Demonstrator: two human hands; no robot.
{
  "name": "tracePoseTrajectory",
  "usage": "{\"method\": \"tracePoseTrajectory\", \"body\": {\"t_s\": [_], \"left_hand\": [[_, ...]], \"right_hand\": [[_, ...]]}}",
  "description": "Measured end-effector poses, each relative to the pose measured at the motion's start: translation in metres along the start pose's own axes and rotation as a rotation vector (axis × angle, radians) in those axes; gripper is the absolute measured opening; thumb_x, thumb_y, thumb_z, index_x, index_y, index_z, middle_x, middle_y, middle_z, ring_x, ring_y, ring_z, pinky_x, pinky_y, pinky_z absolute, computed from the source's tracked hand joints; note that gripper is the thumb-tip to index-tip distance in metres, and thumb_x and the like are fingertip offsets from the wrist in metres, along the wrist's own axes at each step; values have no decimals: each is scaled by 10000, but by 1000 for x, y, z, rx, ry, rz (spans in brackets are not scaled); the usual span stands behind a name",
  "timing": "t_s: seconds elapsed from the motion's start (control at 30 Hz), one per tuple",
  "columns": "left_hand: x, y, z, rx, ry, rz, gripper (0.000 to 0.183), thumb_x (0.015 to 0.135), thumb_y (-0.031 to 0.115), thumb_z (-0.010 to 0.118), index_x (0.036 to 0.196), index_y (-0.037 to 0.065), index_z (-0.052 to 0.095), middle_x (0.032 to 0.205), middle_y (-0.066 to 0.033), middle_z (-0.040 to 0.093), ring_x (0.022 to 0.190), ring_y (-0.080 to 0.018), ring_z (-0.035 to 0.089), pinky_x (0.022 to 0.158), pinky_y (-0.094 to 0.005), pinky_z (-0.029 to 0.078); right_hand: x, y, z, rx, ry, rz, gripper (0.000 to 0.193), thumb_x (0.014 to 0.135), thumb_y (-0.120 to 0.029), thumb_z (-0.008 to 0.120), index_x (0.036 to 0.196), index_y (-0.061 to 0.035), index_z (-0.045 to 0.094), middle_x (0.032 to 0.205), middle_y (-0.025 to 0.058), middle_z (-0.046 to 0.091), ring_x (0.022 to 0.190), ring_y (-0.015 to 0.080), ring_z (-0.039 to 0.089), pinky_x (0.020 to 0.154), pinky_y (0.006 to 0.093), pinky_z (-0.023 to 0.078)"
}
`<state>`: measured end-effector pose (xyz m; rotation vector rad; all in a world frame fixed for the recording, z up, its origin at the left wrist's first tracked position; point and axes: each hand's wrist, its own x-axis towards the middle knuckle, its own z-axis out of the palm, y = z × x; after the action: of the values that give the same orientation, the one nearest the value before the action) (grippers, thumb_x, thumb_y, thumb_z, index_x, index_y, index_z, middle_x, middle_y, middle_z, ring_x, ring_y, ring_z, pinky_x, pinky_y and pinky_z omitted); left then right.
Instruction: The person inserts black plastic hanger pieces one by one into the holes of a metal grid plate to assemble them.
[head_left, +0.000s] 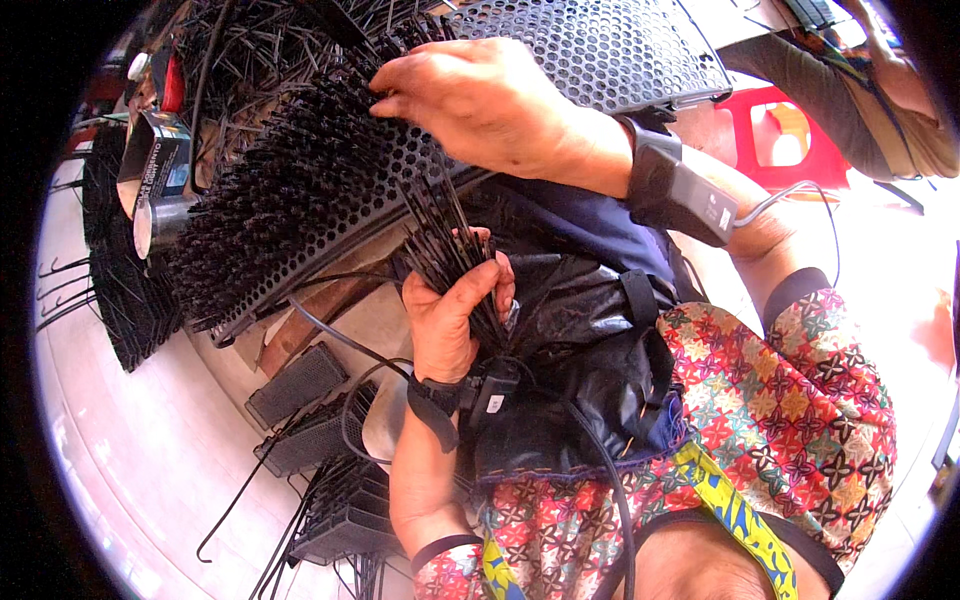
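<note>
My left hand is closed around a bundle of thin black sticks, held upright just in front of a black perforated board. Over that board reaches my right hand. Its fingertips are pinched together at the edge of a dense mass of upright black sticks set in the board's holes. What the pinch holds is lost among the dark sticks. Round holes without sticks show on the board's right part and along its near edge.
Loose black sticks lie heaped behind the board. At the left are a box, a metal cylinder and hanging black hooked rods. Black wire racks stand below. A red stool and another person's leg are at right.
</note>
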<state>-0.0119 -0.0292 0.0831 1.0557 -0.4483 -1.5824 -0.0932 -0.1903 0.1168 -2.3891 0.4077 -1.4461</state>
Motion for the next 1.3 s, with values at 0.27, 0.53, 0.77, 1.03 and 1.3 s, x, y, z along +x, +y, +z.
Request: {"method": "tracePoseTrajectory", "body": {"t_s": [0.27,0.53,0.77,1.03,1.3], "left_hand": [[-2,3,-1,-58,5,-8,291,716,51,600,983,-2,497,699,-101,566,523,-146,515,453,-236,417],[-2,2,-3,-61,-79,-7,307,734,75,569,1018,33,462,724,-103,528,512,-154,482,430,-245,389],[-3,4,-2,-54,-21,0,291,728,59,580,997,21,476,725,-110,543,518,-158,497,439,-242,398],[-6,4,8,54,-25,33,201,713,11,595,896,-43,531,704,-93,576,522,-144,521,457,-231,416],[-3,7,6,76,-24,-3,184,706,24,606,869,-41,550,688,-80,582,508,-130,517,448,-223,405]], "right_hand": [[19,-15,2,-351,-452,-194,143,735,-112,505,758,29,512,538,113,521,510,285,563,414,356,445],[30,-6,4,-281,-479,-170,96,653,-123,503,632,-51,563,611,91,564,598,271,586,490,366,477],[16,-8,-12,-81,-374,113,273,693,-240,616,687,22,539,556,179,516,540,318,553,488,374,441],[-27,-41,-28,739,-389,1010,175,721,-76,633,827,47,568,611,56,566,513,94,534,463,213,436],[-35,-39,-37,820,-252,1034,94,729,-26,615,796,22,569,633,26,566,523,78,535,484,196,438]]}}
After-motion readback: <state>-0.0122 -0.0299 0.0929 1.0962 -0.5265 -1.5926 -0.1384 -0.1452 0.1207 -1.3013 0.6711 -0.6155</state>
